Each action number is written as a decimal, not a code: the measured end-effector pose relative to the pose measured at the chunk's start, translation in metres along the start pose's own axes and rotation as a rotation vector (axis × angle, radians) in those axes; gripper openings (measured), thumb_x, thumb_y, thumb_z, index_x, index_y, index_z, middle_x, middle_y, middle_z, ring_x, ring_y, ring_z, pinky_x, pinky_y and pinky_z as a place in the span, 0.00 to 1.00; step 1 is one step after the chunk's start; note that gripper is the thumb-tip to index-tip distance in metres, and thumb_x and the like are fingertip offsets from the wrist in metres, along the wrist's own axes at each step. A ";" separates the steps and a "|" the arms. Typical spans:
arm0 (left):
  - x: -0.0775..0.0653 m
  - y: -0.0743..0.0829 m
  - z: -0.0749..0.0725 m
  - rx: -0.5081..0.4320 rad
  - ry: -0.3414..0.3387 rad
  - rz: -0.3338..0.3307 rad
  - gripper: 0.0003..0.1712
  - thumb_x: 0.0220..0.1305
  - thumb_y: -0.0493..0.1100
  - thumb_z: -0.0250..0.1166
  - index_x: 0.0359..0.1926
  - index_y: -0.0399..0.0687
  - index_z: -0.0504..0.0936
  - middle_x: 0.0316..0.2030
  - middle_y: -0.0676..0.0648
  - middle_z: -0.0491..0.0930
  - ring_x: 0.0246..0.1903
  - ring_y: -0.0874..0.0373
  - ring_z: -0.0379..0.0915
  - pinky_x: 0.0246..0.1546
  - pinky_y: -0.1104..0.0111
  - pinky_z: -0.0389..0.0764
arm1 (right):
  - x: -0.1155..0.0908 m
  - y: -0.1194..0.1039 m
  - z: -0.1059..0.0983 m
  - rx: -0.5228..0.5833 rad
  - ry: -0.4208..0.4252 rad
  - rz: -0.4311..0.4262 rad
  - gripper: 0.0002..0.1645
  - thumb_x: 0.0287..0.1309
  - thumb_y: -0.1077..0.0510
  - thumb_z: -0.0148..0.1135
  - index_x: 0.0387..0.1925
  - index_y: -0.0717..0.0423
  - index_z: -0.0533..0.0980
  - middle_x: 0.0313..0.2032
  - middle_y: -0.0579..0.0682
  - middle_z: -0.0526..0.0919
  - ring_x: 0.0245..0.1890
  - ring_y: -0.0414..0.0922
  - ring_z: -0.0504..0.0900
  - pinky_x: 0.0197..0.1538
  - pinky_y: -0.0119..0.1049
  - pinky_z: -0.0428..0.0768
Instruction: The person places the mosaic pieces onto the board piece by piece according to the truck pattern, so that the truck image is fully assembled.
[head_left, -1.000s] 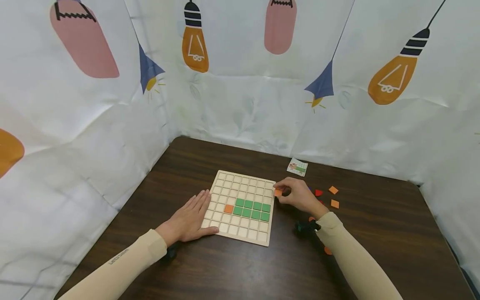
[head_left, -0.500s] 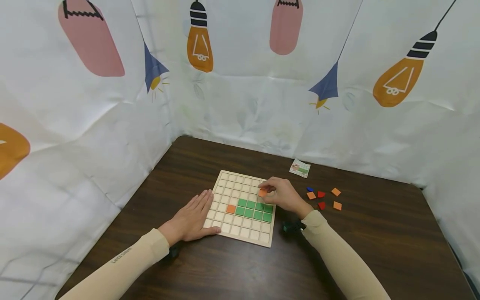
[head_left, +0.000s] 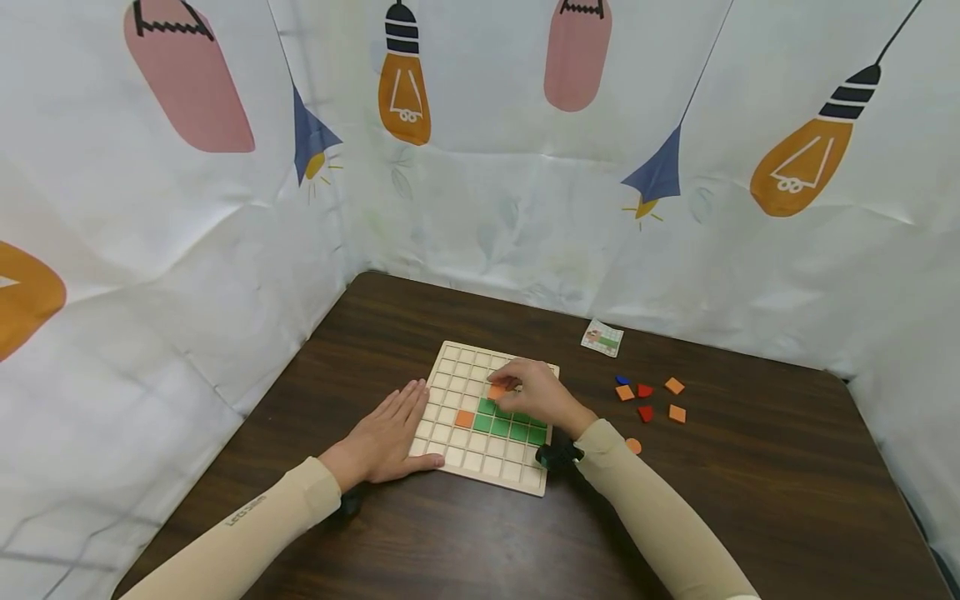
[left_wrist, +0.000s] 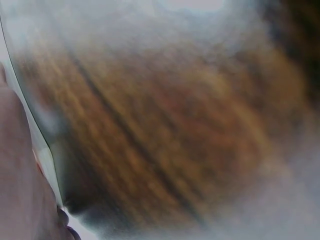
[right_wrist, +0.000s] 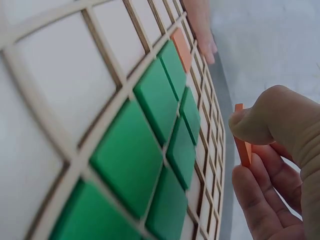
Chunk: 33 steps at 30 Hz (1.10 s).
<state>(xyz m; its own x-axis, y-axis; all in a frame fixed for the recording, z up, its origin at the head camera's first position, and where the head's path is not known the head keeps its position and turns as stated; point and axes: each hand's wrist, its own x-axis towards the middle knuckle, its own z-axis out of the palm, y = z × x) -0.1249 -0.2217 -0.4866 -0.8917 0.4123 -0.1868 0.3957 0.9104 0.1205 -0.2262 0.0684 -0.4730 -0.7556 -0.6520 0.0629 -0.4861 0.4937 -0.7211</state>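
At a dark table (head_left: 450, 550) by bulb-printed cloth (head_left: 480, 250), right grip (head_left: 540, 395) pinches orange tile (right_wrist: 244, 152); left grip (head_left: 382, 437) lies flat.

– Grid board (head_left: 487, 465), position?
– On the table (head_left: 420, 542), left hand (head_left: 382, 433) at its left edge, right hand (head_left: 542, 398) holding a square tile (head_left: 496, 391) over it.
– Picture card (head_left: 602, 338)?
– Behind the board, beyond its right corner.
– Loose tiles (head_left: 645, 390)?
– Right of the board, before the card; a disc (head_left: 633, 446) before those.
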 end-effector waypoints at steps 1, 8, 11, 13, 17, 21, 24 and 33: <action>0.000 0.000 0.000 -0.003 0.002 0.001 0.65 0.67 0.81 0.50 0.82 0.34 0.45 0.83 0.35 0.43 0.84 0.41 0.40 0.82 0.47 0.53 | 0.002 -0.002 0.002 0.002 -0.006 -0.002 0.22 0.61 0.62 0.67 0.57 0.56 0.84 0.49 0.49 0.86 0.47 0.44 0.84 0.51 0.38 0.84; -0.001 0.000 0.000 -0.009 0.006 0.011 0.65 0.67 0.81 0.49 0.82 0.34 0.45 0.83 0.35 0.43 0.84 0.40 0.40 0.82 0.47 0.53 | 0.014 -0.008 0.015 -0.046 -0.016 -0.012 0.21 0.59 0.60 0.70 0.55 0.54 0.85 0.47 0.46 0.87 0.45 0.42 0.85 0.48 0.33 0.84; -0.001 0.000 0.000 -0.010 0.006 0.012 0.65 0.68 0.81 0.48 0.82 0.34 0.45 0.83 0.35 0.43 0.84 0.40 0.40 0.82 0.47 0.53 | 0.019 -0.010 0.020 -0.083 -0.022 -0.032 0.21 0.59 0.59 0.72 0.55 0.53 0.85 0.46 0.46 0.88 0.44 0.41 0.86 0.48 0.32 0.85; -0.001 0.000 0.000 -0.013 0.009 0.015 0.64 0.68 0.81 0.48 0.82 0.34 0.46 0.83 0.34 0.44 0.84 0.40 0.40 0.82 0.47 0.53 | 0.022 -0.010 0.022 -0.105 -0.031 -0.042 0.21 0.59 0.58 0.72 0.55 0.53 0.85 0.46 0.47 0.88 0.44 0.41 0.86 0.48 0.32 0.85; -0.002 0.000 -0.001 -0.008 0.018 0.019 0.64 0.68 0.80 0.49 0.82 0.33 0.46 0.83 0.34 0.45 0.84 0.40 0.41 0.82 0.47 0.54 | 0.026 -0.013 0.025 -0.135 -0.051 -0.058 0.21 0.60 0.58 0.73 0.55 0.55 0.85 0.47 0.48 0.89 0.45 0.42 0.87 0.49 0.33 0.86; -0.002 0.000 -0.001 -0.004 0.026 0.022 0.64 0.68 0.79 0.50 0.81 0.33 0.47 0.83 0.34 0.45 0.84 0.40 0.42 0.82 0.48 0.54 | 0.030 -0.016 0.027 -0.166 -0.068 -0.071 0.21 0.60 0.58 0.73 0.55 0.55 0.85 0.48 0.49 0.89 0.46 0.42 0.87 0.50 0.35 0.86; -0.002 0.001 -0.002 -0.005 0.025 0.025 0.64 0.68 0.79 0.50 0.81 0.33 0.47 0.83 0.34 0.45 0.84 0.40 0.42 0.82 0.48 0.54 | 0.032 -0.017 0.028 -0.186 -0.076 -0.077 0.21 0.60 0.58 0.73 0.55 0.55 0.85 0.48 0.49 0.89 0.46 0.43 0.87 0.50 0.36 0.86; -0.001 0.001 -0.001 0.007 0.020 0.023 0.64 0.67 0.80 0.49 0.82 0.33 0.47 0.83 0.34 0.45 0.84 0.41 0.41 0.82 0.48 0.54 | 0.034 -0.015 0.030 -0.202 -0.097 -0.074 0.20 0.60 0.56 0.74 0.54 0.53 0.85 0.46 0.48 0.89 0.45 0.41 0.87 0.51 0.35 0.86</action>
<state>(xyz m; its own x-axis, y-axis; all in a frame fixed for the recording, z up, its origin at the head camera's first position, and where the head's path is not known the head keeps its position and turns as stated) -0.1237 -0.2218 -0.4854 -0.8866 0.4322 -0.1644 0.4175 0.9011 0.1173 -0.2313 0.0212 -0.4809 -0.6737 -0.7381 0.0371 -0.6242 0.5414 -0.5633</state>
